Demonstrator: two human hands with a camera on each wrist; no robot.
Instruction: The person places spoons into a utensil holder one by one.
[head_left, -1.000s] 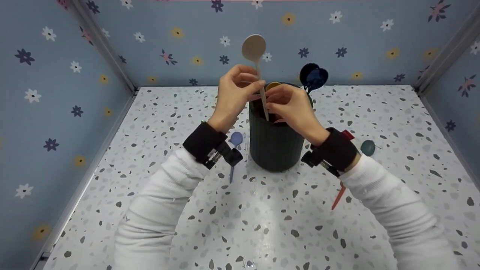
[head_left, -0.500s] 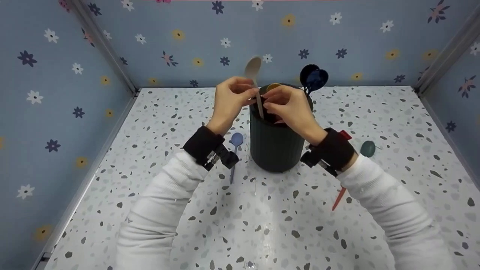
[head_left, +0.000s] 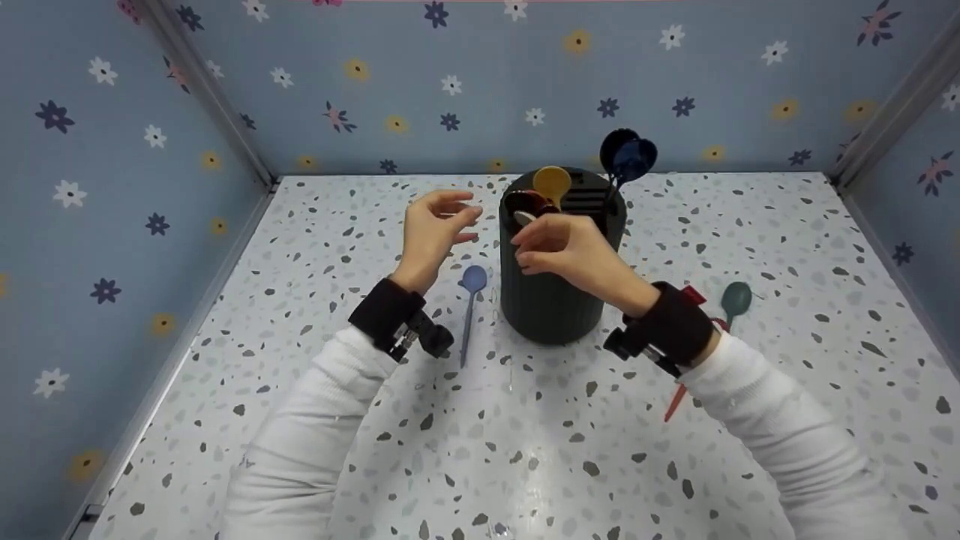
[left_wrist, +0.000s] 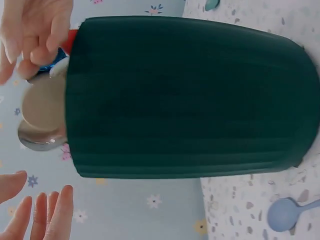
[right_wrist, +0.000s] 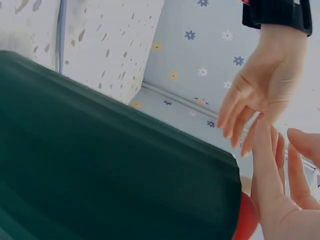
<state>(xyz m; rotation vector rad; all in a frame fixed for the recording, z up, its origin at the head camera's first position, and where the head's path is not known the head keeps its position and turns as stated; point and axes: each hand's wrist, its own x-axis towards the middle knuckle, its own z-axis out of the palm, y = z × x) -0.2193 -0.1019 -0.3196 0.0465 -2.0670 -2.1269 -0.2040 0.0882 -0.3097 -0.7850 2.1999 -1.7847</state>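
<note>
Dark green ribbed holder [head_left: 551, 300] (no legible markings). Left hand [head_left: 431, 229] hovers at its 9 o'clock, fingers apart, empty; right hand [head_left: 566, 251] loosely curled at the rim, empty.

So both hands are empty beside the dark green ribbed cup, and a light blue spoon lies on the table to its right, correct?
Not quite. The light blue plastic spoon lies to the left of the dark green ribbed cup, near the left hand, as the head view shows. The rest holds: the left hand and the right hand hold nothing beside the cup.
</note>
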